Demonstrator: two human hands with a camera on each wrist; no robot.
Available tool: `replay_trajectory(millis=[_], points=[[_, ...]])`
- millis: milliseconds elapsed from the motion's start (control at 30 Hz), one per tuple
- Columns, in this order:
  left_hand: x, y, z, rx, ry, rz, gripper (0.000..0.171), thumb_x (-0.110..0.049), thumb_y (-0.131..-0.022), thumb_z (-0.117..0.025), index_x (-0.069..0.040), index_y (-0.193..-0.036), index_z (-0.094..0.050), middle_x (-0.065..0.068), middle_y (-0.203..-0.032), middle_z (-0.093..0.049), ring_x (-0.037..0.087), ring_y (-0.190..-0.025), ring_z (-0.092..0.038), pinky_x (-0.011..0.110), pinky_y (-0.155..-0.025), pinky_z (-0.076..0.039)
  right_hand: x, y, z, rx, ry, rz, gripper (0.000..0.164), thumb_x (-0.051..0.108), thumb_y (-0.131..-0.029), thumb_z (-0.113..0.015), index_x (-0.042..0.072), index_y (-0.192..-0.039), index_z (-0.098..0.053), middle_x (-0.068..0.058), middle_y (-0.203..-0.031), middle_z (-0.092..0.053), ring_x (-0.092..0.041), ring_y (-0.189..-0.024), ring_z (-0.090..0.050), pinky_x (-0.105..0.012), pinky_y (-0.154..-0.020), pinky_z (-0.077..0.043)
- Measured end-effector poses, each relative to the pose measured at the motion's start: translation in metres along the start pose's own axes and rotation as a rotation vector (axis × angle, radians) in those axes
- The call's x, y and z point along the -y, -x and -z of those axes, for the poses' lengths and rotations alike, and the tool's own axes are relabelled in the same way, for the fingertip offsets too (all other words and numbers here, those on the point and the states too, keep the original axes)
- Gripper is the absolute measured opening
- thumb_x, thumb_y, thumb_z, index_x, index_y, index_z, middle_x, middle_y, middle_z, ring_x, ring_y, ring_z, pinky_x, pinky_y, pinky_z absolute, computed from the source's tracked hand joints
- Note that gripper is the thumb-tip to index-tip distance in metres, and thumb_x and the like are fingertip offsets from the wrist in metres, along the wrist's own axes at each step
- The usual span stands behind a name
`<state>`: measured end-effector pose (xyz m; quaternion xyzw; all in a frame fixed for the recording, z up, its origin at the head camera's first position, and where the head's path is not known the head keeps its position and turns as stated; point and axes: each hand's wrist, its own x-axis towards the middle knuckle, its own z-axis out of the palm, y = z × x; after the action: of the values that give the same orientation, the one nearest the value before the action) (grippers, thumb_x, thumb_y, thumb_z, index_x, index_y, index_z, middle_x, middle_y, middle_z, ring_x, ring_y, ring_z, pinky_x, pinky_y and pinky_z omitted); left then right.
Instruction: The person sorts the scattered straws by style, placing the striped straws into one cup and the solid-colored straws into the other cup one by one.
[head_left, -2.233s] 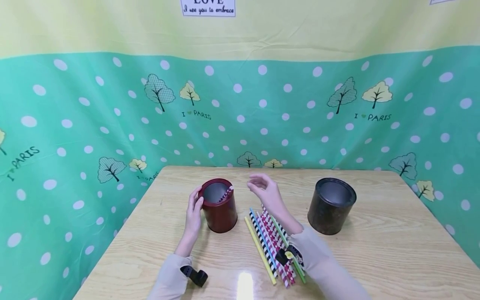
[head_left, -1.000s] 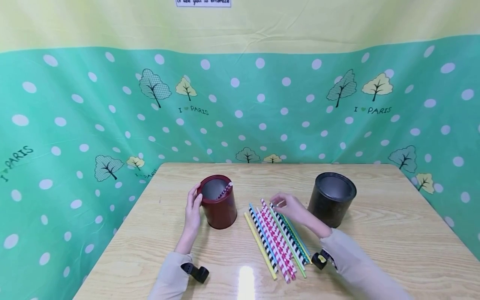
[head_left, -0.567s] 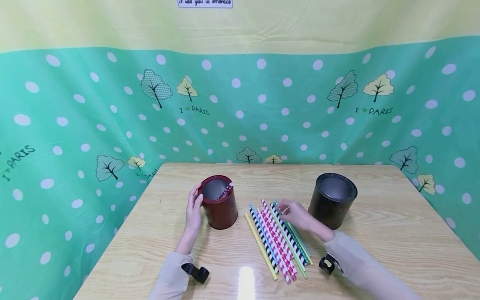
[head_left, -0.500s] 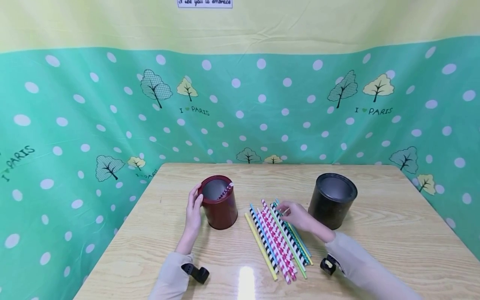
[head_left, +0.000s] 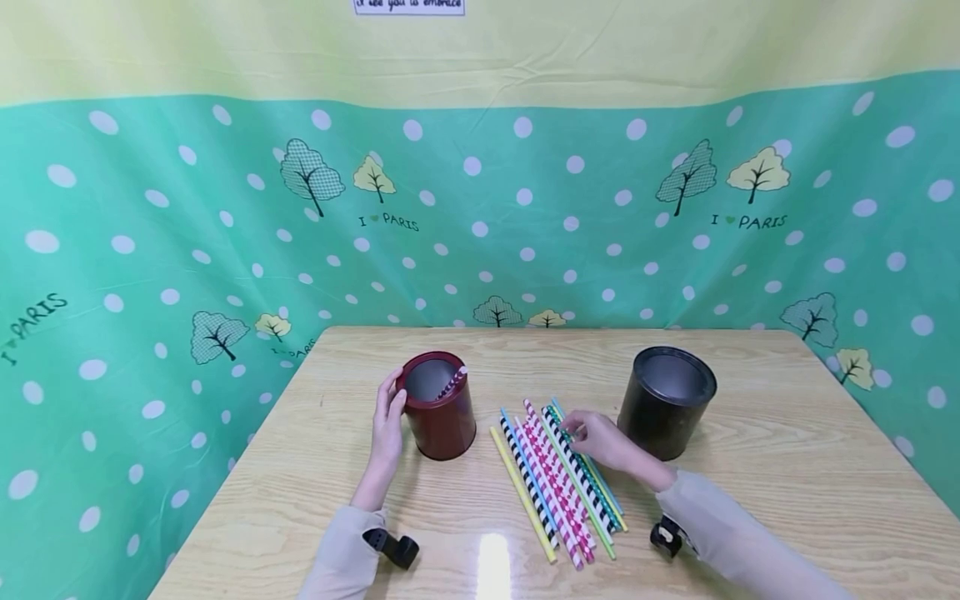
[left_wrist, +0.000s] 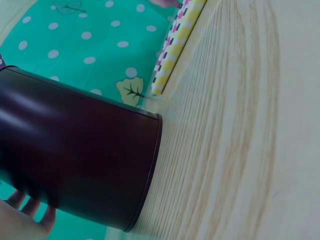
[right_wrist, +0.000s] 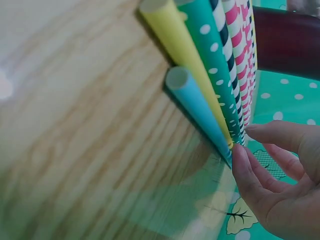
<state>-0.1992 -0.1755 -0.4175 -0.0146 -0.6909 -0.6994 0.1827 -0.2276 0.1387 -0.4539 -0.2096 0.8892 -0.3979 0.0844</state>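
A dark red can (head_left: 442, 429) stands at the left of the table, with one striped paper straw (head_left: 452, 383) leaning inside. My left hand (head_left: 387, 425) holds its left side near the rim. To the right of the can lies a row of paper straws (head_left: 551, 479), striped, dotted and plain. Over the row's far right end is my right hand (head_left: 600, 437). In the right wrist view its fingertips are apart, beside a green dotted straw (right_wrist: 212, 50), a yellow straw (right_wrist: 175, 35) and a blue straw (right_wrist: 192, 95); any contact is unclear.
A black can (head_left: 667, 408) stands upright right of my right hand. The wooden table (head_left: 780, 475) runs back to a green and yellow curtain (head_left: 570, 192) with dots and trees. A black device (head_left: 393, 546) is strapped on each wrist.
My right hand has moved from beside the red can down to the right side of the straw row, then slightly right and nearer. My left hand stays on the red can.
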Motion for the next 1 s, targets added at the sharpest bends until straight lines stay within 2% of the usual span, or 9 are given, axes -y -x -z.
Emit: replay_trajectory(millis=[200, 367, 600, 833, 1000], points=[[-0.002, -0.001, 0.000, -0.013, -0.014, 0.003, 0.037, -0.007, -0.094, -0.034, 0.001, -0.130, -0.034, 0.022, -0.130, -0.039, 0.022, -0.117, -0.036, 0.019, -0.086, -0.030, -0.004, -0.003, 0.000, -0.014, 0.021, 0.027, 0.023, -0.007, -0.073, -0.061, -0.004, -0.095, -0.060, -0.012, -0.090, -0.060, -0.016, -0.073, -0.052, -0.028, -0.062, -0.043], [0.006, -0.005, 0.002, -0.012, -0.009, -0.001, 0.037, -0.007, -0.094, -0.035, -0.001, -0.131, -0.035, 0.020, -0.130, -0.040, 0.016, -0.115, -0.038, 0.019, -0.086, -0.030, -0.004, -0.005, 0.002, -0.020, 0.051, 0.036, 0.022, -0.006, -0.072, -0.062, -0.003, -0.094, -0.062, -0.011, -0.091, -0.060, -0.015, -0.073, -0.052, -0.027, -0.062, -0.043], [0.021, -0.010, 0.006, -0.008, 0.010, -0.014, 0.038, -0.013, -0.094, -0.037, -0.005, -0.132, -0.036, 0.017, -0.131, -0.040, 0.020, -0.118, -0.036, 0.018, -0.088, -0.030, -0.002, -0.006, 0.001, -0.020, 0.096, -0.002, 0.022, -0.004, -0.072, -0.064, 0.000, -0.094, -0.063, -0.007, -0.090, -0.060, -0.015, -0.073, -0.051, -0.027, -0.062, -0.043], [0.027, -0.007, 0.007, 0.002, 0.003, -0.005, 0.039, -0.017, -0.094, -0.038, -0.005, -0.132, -0.035, 0.017, -0.131, -0.040, 0.022, -0.119, -0.034, 0.019, -0.088, -0.030, -0.005, 0.000, -0.004, -0.006, 0.146, 0.024, 0.021, -0.002, -0.072, -0.065, 0.002, -0.093, -0.065, -0.006, -0.089, -0.060, -0.018, -0.078, -0.054, -0.031, -0.065, -0.045], [0.028, -0.007, 0.007, -0.004, -0.011, -0.018, 0.039, -0.018, -0.094, -0.038, -0.006, -0.132, -0.036, 0.016, -0.130, -0.040, 0.022, -0.119, -0.035, 0.018, -0.088, -0.030, -0.005, 0.000, -0.004, -0.002, 0.165, 0.008, 0.022, -0.001, -0.072, -0.066, 0.002, -0.094, -0.066, -0.003, -0.085, -0.059, -0.015, -0.077, -0.052, -0.029, -0.065, -0.044]])
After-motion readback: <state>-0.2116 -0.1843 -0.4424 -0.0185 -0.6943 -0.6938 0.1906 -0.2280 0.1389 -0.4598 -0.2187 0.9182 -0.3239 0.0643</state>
